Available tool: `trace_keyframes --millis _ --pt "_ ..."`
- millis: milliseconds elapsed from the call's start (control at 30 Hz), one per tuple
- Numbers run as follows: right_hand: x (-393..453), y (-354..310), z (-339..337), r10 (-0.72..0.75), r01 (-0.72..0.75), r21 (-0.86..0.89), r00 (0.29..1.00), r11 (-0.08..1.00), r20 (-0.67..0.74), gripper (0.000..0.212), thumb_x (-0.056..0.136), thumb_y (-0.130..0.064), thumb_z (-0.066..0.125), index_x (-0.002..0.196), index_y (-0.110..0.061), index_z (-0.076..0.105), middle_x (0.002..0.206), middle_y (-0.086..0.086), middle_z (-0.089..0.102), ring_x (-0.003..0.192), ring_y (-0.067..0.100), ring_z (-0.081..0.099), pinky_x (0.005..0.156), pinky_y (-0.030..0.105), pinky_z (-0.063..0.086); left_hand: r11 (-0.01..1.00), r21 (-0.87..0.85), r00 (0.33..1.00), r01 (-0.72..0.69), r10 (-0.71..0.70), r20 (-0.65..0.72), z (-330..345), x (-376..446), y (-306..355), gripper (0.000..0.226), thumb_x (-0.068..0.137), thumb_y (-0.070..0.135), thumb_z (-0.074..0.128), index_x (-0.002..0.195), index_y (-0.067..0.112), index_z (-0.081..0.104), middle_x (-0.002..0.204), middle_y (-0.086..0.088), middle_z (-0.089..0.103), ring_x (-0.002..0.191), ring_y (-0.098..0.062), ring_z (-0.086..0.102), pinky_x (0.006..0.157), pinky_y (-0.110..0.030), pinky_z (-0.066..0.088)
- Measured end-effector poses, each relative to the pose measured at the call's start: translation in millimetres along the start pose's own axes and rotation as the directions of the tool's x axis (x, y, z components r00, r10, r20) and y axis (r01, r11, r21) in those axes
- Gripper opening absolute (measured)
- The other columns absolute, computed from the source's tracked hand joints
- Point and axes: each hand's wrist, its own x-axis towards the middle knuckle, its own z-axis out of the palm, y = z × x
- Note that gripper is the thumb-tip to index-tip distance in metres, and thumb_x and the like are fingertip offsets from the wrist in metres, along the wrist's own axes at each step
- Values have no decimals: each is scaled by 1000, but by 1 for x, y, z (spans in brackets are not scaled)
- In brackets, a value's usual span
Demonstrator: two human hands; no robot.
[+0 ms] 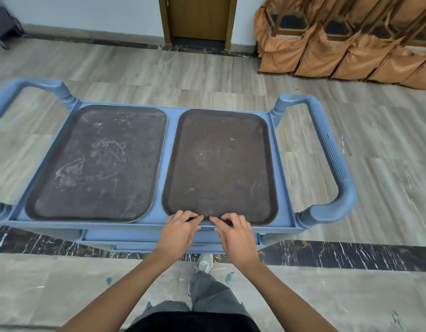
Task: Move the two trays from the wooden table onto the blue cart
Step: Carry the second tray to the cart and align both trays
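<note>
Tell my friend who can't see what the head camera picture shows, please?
Two dark brown trays, the left tray and the right tray, lie side by side on a blue cart. The left hand and right hand touch the right tray's near edge with spread fingers.

Cart's left handle [6,97] cut off.

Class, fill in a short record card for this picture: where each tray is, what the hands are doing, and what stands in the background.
left tray: flat on the cart top, scuffed with pale marks
right tray: flat on the cart top, beside the left one, apart
cart: blue, a handle at each end
left hand: fingertips on the right tray's near rim
right hand: fingertips on the same rim
background: door, row of orange-covered chairs
</note>
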Motion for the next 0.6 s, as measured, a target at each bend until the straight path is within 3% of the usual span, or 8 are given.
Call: trace_keyframes --millis 133,233,367,467,600 --pt "-2 1 -3 33 -33 -4 999 999 22 36 93 -16 64 125 -32 68 110 4 63 98 29 58 84 40 49 999 40 999 21 -20 -31 5 -6 10 39 77 1 74 113 16 74 101 0 73 85 -28 65 75 -39 54" --pt "-2 1 -5 34 -30 -49 995 998 92 39 98 -20 55 132 -37 61 115 1 58 104 26 52 88 37 43 993 115 999 26 -21 -49 6 -8 14 44 69 -1 81 108 18 76 96 2 74 78 -25 64 68 -36 55" --pt "-2 1 -5 32 -28 -44 994 999 101 39 101 -22 50 135 -37 59 116 0 57 105 26 49 90 36 40 986 151 994 67 -79 77 9 -3 12 48 96 8 47 140 25 51 131 4 60 111 -25 51 92 -36 42" --pt "-4 1 -4 37 -34 -36 995 999 89 37 101 -24 48 135 -36 60 115 1 57 104 27 49 91 37 40 986 155 993 54 -68 91 10 -5 14 49 96 12 42 143 21 47 136 1 55 115 -25 48 100 -33 39" --pt "3 -2 -22 37 -25 -52 969 998 243 41 101 -37 42 141 -34 53 125 0 54 116 27 47 98 40 42 996 77 964 41 -60 258 -6 -9 10 57 97 29 44 152 18 33 156 -2 38 138 -25 36 116 -31 27"
